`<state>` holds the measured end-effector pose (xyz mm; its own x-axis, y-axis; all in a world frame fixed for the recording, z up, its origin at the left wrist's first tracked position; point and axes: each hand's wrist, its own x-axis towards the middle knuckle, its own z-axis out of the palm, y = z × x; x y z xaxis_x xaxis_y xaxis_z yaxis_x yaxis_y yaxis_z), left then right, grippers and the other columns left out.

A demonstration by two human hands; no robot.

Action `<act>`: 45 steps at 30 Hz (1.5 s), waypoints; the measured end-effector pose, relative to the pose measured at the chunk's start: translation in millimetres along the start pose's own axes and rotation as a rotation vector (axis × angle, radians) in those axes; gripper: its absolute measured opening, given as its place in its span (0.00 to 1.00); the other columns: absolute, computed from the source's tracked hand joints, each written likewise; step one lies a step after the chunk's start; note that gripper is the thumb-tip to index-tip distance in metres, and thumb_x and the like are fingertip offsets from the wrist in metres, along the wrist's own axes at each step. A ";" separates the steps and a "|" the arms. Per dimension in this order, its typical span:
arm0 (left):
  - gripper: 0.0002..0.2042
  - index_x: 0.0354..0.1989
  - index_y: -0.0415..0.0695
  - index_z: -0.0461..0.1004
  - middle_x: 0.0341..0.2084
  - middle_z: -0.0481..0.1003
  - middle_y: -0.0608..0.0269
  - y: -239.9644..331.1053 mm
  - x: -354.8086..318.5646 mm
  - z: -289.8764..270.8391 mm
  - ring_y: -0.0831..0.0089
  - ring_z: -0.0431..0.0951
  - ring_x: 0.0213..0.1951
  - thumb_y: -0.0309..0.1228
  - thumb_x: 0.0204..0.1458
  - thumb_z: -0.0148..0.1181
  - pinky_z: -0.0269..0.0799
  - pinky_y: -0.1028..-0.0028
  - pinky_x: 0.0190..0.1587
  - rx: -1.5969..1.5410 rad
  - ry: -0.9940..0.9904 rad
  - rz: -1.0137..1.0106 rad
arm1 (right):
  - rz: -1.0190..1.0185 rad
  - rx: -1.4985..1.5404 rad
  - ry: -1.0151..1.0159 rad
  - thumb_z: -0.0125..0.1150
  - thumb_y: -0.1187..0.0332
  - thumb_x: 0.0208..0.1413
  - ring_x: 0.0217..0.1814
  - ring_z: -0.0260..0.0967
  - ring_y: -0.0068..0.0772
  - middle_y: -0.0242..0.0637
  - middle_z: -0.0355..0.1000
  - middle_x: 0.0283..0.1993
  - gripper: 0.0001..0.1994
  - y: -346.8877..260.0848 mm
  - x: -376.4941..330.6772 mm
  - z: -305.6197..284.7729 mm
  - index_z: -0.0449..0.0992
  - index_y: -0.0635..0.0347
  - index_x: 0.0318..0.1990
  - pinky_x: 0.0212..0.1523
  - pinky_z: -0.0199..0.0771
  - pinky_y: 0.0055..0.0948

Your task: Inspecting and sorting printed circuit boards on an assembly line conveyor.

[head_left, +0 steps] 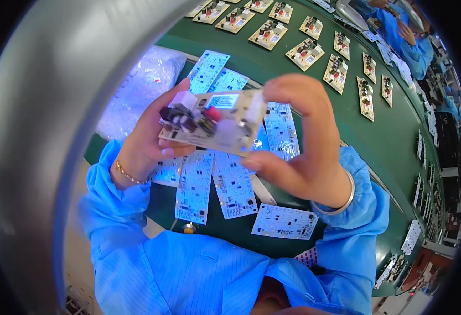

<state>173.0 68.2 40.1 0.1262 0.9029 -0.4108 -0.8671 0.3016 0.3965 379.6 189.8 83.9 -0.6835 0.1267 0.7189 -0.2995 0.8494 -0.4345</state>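
Note:
A tan circuit board (230,139) is held up and slightly tilted between my two hands. It carries a white block, dark cylinders, a red part and a white label, and looks partly blurred. My left hand (149,128) grips its left end, thumb above and fingers below. At the right end, my right hand (312,152) pinches the board, thumb at the lower corner and fingers at the upper one. Beneath lie several flat white circuit boards, among them one below my left hand (193,189), a middle one (234,184) and one near my right sleeve (284,221).
Rows of tan boards with tall parts (304,54) lie on the green surface (382,147) ahead. A clear plastic bag (141,92) sits at the left. A thick grey curved fixture (46,105) fills the left side. A person in blue (406,39) is at the far right.

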 end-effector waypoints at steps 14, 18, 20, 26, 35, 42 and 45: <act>0.22 0.47 0.40 0.63 0.31 0.71 0.48 -9.2 8.3 -4.7 0.73 0.71 0.20 0.45 0.52 0.38 0.66 0.73 0.15 -0.152 -0.523 0.132 | -0.074 -0.018 0.113 0.62 0.67 0.34 0.44 0.60 0.36 0.43 0.60 0.43 0.31 2.6 17.9 11.1 0.58 0.71 0.47 0.45 0.59 0.28; 0.23 0.41 0.38 0.65 0.15 0.65 0.57 -9.1 6.9 1.4 0.77 0.61 0.09 0.46 0.53 0.35 0.59 0.77 0.11 0.058 -0.611 0.254 | 0.321 0.477 0.159 0.50 0.61 0.44 0.44 0.61 0.32 0.40 0.63 0.43 0.23 30.5 19.9 13.5 0.62 0.67 0.46 0.47 0.57 0.28; 0.27 0.44 0.37 0.63 0.13 0.66 0.58 -3.4 13.0 1.0 0.78 0.61 0.08 0.51 0.54 0.29 0.59 0.77 0.10 0.271 -0.831 0.357 | 0.430 0.728 0.182 0.47 0.61 0.46 0.42 0.62 0.31 0.39 0.66 0.41 0.19 44.8 16.8 21.3 0.65 0.65 0.44 0.44 0.58 0.27; 0.32 0.48 0.37 0.59 0.25 0.71 0.53 -20.7 -3.2 18.4 0.77 0.65 0.12 0.57 0.50 0.33 0.63 0.74 0.17 0.311 -0.780 0.363 | 0.692 1.356 0.119 0.36 0.55 0.49 0.50 0.58 0.30 0.38 0.65 0.47 0.25 63.2 -1.7 40.8 0.65 0.66 0.46 0.54 0.50 0.32; 0.31 0.42 0.41 0.64 0.25 0.69 0.59 -34.2 -7.4 15.9 0.79 0.65 0.18 0.59 0.46 0.39 0.62 0.76 0.23 0.345 -0.746 0.413 | 0.667 1.484 0.044 0.38 0.55 0.48 0.49 0.59 0.32 0.41 0.64 0.47 0.26 51.4 0.3 44.4 0.61 0.67 0.49 0.53 0.52 0.32; 0.34 0.44 0.44 0.65 0.14 0.66 0.60 -31.9 -6.5 28.7 0.75 0.63 0.15 0.63 0.44 0.32 0.59 0.74 0.17 0.157 -0.572 0.359 | 0.583 1.533 0.099 0.43 0.55 0.48 0.52 0.59 0.36 0.44 0.62 0.49 0.25 52.3 4.0 18.7 0.61 0.65 0.49 0.55 0.54 0.33; 0.30 0.50 0.44 0.59 0.17 0.68 0.56 -26.9 -3.6 14.3 0.69 0.64 0.16 0.57 0.50 0.33 0.61 0.70 0.20 0.239 -0.605 0.257 | 0.534 1.438 0.093 0.47 0.60 0.48 0.51 0.59 0.35 0.45 0.62 0.48 0.21 57.6 3.5 -4.5 0.62 0.66 0.47 0.54 0.57 0.32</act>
<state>202.8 61.2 42.6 0.2376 0.9455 0.2226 -0.7846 0.0517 0.6178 363.0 241.5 63.9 -0.8905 0.3232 0.3203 -0.4476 -0.4949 -0.7448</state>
